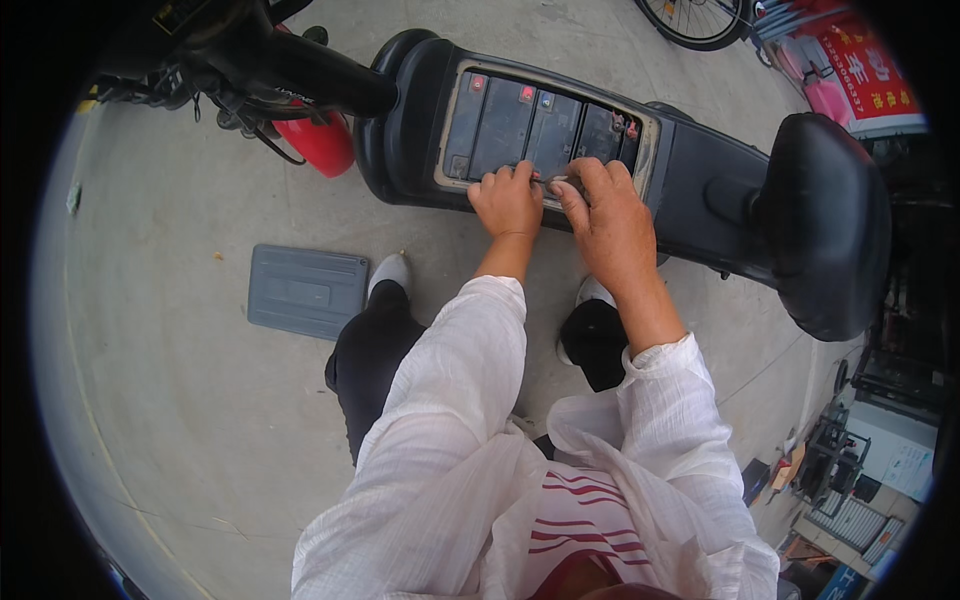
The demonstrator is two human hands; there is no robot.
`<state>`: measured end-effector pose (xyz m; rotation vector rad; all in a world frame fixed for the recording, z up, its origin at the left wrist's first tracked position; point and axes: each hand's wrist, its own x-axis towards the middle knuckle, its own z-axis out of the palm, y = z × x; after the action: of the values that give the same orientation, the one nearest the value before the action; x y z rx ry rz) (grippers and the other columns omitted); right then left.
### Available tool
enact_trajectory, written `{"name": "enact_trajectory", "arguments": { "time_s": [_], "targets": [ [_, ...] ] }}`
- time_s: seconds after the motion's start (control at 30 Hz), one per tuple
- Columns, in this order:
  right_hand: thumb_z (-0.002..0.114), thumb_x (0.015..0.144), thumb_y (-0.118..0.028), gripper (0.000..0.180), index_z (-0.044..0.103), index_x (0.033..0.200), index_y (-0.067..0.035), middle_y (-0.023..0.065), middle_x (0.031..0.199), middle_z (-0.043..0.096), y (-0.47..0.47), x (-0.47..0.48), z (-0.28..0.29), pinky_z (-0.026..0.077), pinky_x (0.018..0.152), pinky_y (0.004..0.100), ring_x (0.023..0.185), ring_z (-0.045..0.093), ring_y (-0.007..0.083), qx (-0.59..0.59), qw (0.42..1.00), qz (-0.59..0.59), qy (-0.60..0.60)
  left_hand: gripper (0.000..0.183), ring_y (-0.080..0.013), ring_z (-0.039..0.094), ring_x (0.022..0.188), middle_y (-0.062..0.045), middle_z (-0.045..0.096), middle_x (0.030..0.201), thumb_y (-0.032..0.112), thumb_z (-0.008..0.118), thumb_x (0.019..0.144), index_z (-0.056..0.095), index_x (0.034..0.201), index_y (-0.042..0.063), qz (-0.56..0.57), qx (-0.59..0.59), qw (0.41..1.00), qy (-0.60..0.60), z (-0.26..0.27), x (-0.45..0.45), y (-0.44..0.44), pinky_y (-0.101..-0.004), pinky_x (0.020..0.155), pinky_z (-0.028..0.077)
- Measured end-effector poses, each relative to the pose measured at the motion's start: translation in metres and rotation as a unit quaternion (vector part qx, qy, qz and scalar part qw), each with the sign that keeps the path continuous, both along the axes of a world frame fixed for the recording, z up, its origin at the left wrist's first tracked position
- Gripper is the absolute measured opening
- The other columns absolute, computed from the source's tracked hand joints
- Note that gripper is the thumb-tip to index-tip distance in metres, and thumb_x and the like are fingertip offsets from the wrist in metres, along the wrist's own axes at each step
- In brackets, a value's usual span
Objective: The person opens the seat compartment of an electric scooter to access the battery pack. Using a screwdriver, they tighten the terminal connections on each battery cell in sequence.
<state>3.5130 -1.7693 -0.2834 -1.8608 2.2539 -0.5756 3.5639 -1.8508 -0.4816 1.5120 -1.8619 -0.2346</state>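
An electric scooter's footboard compartment lies uncovered, with several dark batteries side by side in it. Red and blue terminal marks show on the batteries' far ends. My left hand is at the near edge of the compartment, fingers curled down over a battery end; a thin dark wire or lead seems to be at its fingertips. Close beside it on the right, my right hand pinches a small piece, perhaps a wire end, between thumb and forefinger. Fingers hide most of what they hold.
The grey plastic compartment cover lies on the concrete floor by my left shoe. The scooter's black seat stands at right, its steering column at upper left. A red object and a bicycle wheel are beyond.
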Motion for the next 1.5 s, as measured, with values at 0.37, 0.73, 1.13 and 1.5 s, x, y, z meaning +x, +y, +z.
{"name": "enact_trajectory", "arguments": {
  "time_s": [0.37, 0.73, 1.13, 1.5],
  "targets": [
    [0.065, 0.094, -0.017, 0.025, 0.057, 0.117, -0.007, 0.0176, 0.115, 0.061, -0.002, -0.008, 0.005, 0.055, 0.073, 0.048, 0.092, 0.068, 0.0396, 0.0, 1.0, 0.0, 0.008, 0.016, -0.0257, 0.062, 0.087, 0.0, 0.067, 0.086, 0.022, 0.077, 0.073, 0.076, 0.089, 0.021, -0.009, -0.023, 0.999, 0.037, -0.006, 0.002, 0.0, -0.044, 0.084, 0.041],
    [0.066, 0.093, -0.022, 0.032, 0.054, 0.118, -0.006, 0.0174, 0.117, 0.063, -0.002, 0.004, 0.004, 0.054, 0.073, 0.0497, 0.095, 0.068, 0.0408, 0.041, 0.998, -0.035, 0.01, 0.013, -0.028, 0.061, 0.086, -0.004, 0.066, 0.083, 0.018, 0.078, 0.071, 0.074, 0.083, 0.017, -0.012, -0.007, 0.997, 0.082, -0.008, 0.0, -0.003, -0.044, 0.084, 0.042],
    [0.071, 0.092, -0.029, 0.037, 0.056, 0.116, -0.004, 0.0181, 0.115, 0.065, -0.001, 0.008, 0.003, 0.054, 0.073, 0.0482, 0.093, 0.068, 0.0389, 0.041, 0.998, -0.046, 0.011, 0.014, -0.0277, 0.061, 0.087, -0.004, 0.067, 0.083, 0.017, 0.08, 0.07, 0.074, 0.082, 0.017, -0.015, 0.014, 0.995, 0.099, -0.005, 0.002, -0.002, -0.0426, 0.087, 0.042],
    [0.07, 0.094, -0.027, 0.027, 0.059, 0.111, -0.008, 0.0137, 0.104, 0.062, 0.0, 0.006, 0.005, 0.054, 0.068, 0.0468, 0.086, 0.068, 0.0364, 0.014, 0.997, -0.057, 0.05, 0.013, -0.0277, 0.061, 0.088, -0.003, 0.068, 0.084, 0.017, 0.079, 0.071, 0.075, 0.083, 0.017, -0.009, 0.012, 0.997, 0.082, -0.009, 0.002, -0.004, -0.0424, 0.086, 0.043]
  ]
}}
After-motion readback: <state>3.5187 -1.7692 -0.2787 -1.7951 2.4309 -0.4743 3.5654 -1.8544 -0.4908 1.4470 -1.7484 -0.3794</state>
